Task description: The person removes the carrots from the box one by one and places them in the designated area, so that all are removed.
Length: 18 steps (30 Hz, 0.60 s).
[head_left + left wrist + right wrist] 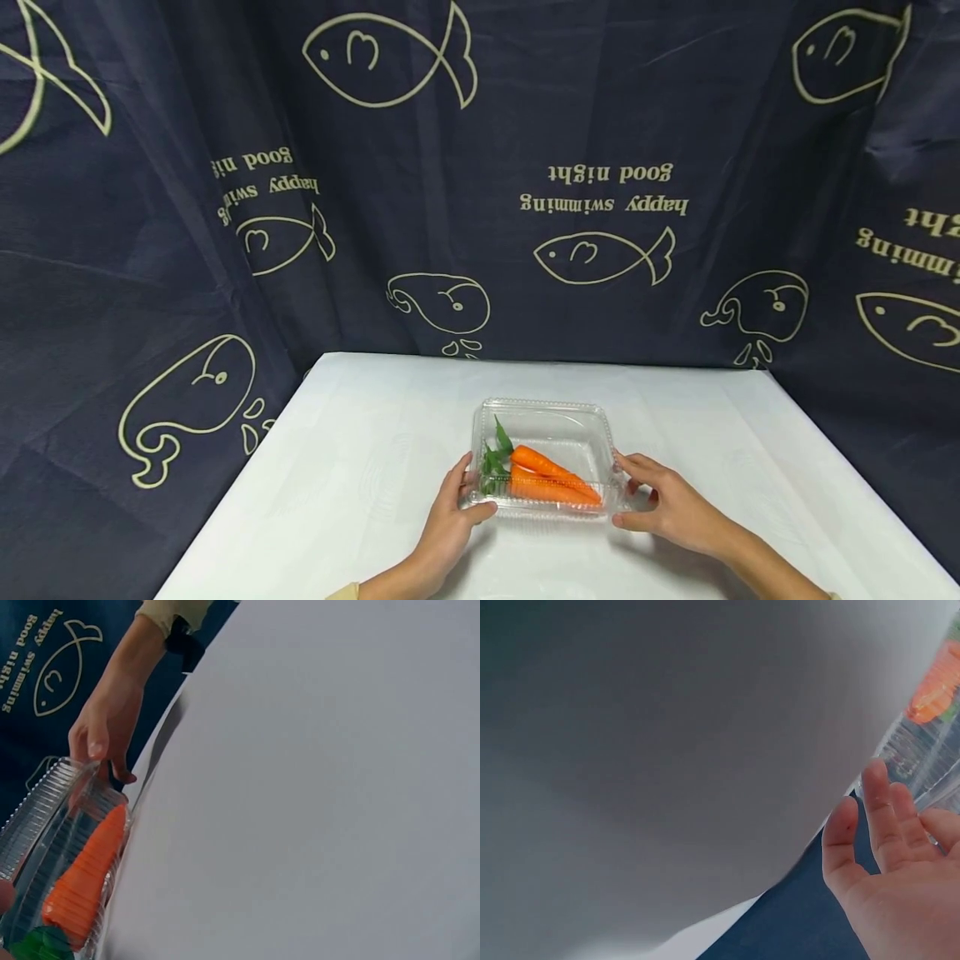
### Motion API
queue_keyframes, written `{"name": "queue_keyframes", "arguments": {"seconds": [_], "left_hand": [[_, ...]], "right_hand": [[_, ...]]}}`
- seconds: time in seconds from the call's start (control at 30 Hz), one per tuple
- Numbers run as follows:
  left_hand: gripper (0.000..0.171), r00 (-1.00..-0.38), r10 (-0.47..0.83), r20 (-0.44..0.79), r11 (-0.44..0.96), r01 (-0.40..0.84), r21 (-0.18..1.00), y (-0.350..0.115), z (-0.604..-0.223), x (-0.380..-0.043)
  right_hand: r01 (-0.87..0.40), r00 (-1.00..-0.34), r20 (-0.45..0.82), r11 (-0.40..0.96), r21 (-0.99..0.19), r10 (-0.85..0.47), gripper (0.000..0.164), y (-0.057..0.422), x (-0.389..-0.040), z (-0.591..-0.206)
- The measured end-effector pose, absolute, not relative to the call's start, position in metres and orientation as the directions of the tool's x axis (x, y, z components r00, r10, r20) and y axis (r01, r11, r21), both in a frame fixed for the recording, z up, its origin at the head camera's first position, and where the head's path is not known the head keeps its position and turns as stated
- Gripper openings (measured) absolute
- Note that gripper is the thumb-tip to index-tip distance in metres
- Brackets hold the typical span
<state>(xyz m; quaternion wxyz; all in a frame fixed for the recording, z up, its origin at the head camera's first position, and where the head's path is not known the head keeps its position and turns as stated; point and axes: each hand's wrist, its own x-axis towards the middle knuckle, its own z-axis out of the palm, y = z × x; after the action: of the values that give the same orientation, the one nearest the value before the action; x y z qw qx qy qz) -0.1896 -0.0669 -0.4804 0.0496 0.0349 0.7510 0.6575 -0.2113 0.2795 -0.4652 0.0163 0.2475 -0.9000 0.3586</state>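
Observation:
Between my two hands is a clear plastic food container [558, 421] with a ribbed rim, tilted in the left wrist view. Inside lie two orange carrots [555, 492], their tips toward the right, with green leaves [493, 462] at the left end. My left hand [452, 517] grips the container's left side, thumb at the front corner; the left wrist view shows little of this hand. At the opposite end my right hand [667, 504] holds the right side between thumb and fingers. Some of its fingers [881, 814] stand away from the plastic.
A white-covered table [375, 433] lies beneath the container and hands. Dark blue cloth [495, 192] printed with fish, whales and lettering hangs behind the table and along both sides.

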Motion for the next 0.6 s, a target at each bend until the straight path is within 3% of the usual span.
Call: {"name": "queue_keyframes", "arguments": {"seconds": [0.6], "left_hand": [[0.071,-0.994,0.103,0.039,0.084,0.047,0.995,-0.0619,-0.4887,-0.1844]], "right_hand": [[-0.468,-0.873,0.223,0.618,-0.632,-0.434,0.087,0.2809,-0.2144,-0.4649]]}}
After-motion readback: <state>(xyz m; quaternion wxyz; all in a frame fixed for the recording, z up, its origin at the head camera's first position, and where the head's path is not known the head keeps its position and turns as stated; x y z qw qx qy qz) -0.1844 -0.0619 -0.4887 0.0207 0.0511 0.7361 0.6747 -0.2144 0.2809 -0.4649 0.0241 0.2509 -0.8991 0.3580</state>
